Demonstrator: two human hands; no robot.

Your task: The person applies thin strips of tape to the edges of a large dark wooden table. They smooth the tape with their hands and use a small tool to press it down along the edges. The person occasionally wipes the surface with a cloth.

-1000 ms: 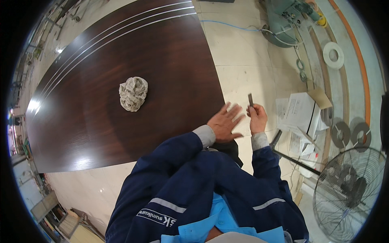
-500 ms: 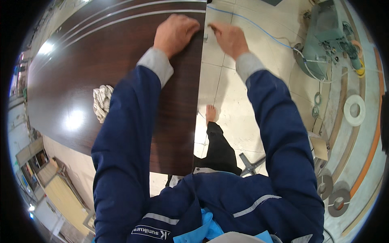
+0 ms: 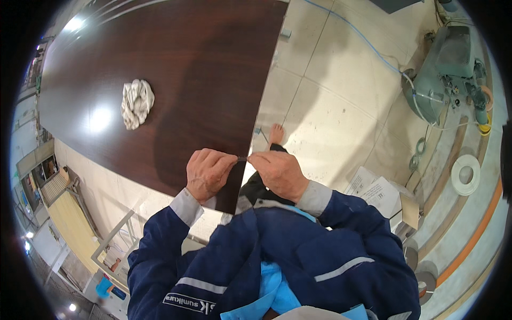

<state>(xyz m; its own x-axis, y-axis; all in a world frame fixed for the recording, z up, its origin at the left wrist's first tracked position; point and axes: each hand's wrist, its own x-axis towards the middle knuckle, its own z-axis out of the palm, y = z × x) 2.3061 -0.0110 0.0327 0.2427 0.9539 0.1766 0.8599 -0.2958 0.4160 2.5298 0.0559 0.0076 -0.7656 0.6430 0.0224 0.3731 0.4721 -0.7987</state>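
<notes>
Pinching a small dark strip (image 3: 242, 158) between them, left hand (image 3: 208, 173) and right hand (image 3: 278, 172) stay closed.

Crumpled white rag (image 3: 136, 102) lies on the dark brown wooden panel (image 3: 176, 69), left of centre. Left hand (image 3: 207, 173) and right hand (image 3: 277, 172) meet at the panel's near right edge, pinching a small dark strip (image 3: 242, 158) between them. Green floor machine (image 3: 445, 69) stands far right; white tape roll (image 3: 465, 174) on floor nearer.
</notes>
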